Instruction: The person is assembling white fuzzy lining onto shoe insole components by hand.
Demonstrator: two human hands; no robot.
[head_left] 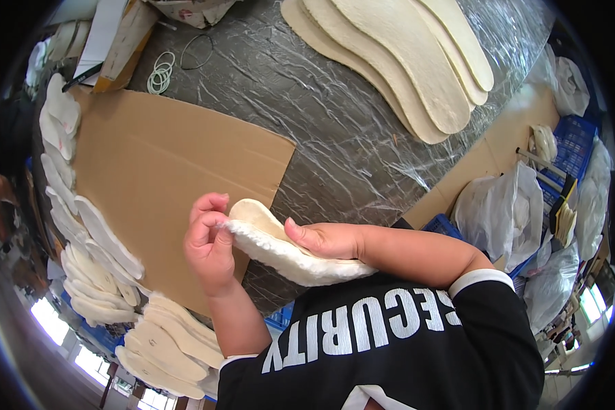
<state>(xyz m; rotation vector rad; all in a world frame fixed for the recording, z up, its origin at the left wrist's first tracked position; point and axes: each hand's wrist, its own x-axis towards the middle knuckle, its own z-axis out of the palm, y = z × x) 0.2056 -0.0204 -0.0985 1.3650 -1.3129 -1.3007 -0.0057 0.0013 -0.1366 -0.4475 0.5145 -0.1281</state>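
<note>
A fleece insole (pixel 301 265), smooth cream on its upper face with fluffy white wool along the underside, is held in front of my chest. My right hand (pixel 328 239) grips it from the right side, thumb lying on the smooth face and the other fingers hidden beneath. At the insole's left end, the fingertips of my left hand (pixel 210 239) pinch the woolly edge. Its upper fingers curl beside the rounded tip. Below both hands are a brown cardboard sheet (pixel 178 150) and the dark, plastic-covered table (pixel 246 89).
Large cream insoles (pixel 396 58) lie overlapped at the far side of the table. White fleece pieces (pixel 106 229) line the left edge, with stacked insoles (pixel 167 342) at lower left. Pale elastic loops (pixel 160 74) rest near a cardboard box (pixel 126 44). Plastic bags (pixel 502 205) and a blue crate (pixel 572 147) stand right.
</note>
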